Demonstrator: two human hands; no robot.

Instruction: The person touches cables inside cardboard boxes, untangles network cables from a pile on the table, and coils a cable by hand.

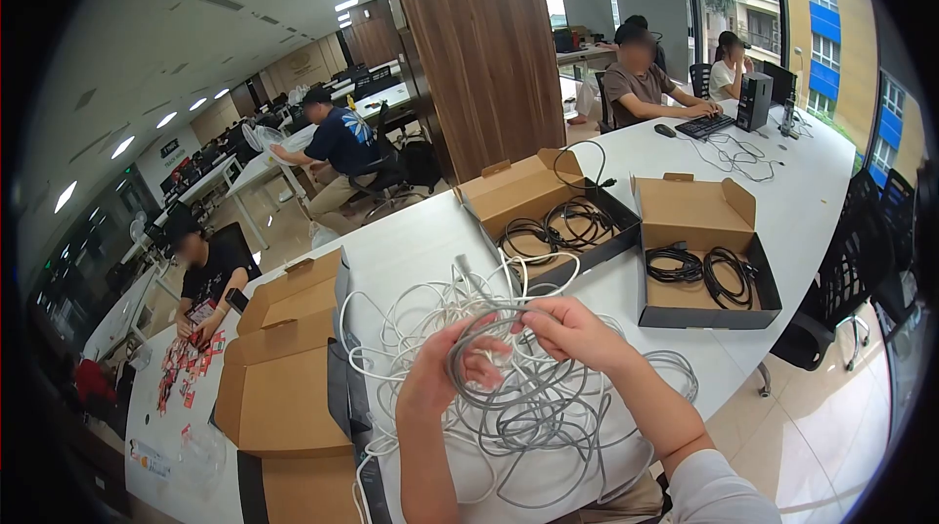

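A large tangle of white and grey cables (548,416) lies on the white table in front of me. My left hand (460,363) is curled round a loop of grey cable (468,333), above the pile. Close to its right, my right hand (562,330) pinches the same grey cable between thumb and fingers. A grey connector end (463,267) sticks up just beyond my hands. Behind the pile, an open box (548,193) holds coiled black cables (577,227). Another open box (699,201) to its right holds two black coils (729,274).
Open empty cardboard boxes (284,382) stand left of the pile. Small red packets (186,367) lie at the far left, near a seated person. A keyboard (706,126) and a computer tower (753,101) are at the far right, beside other seated people.
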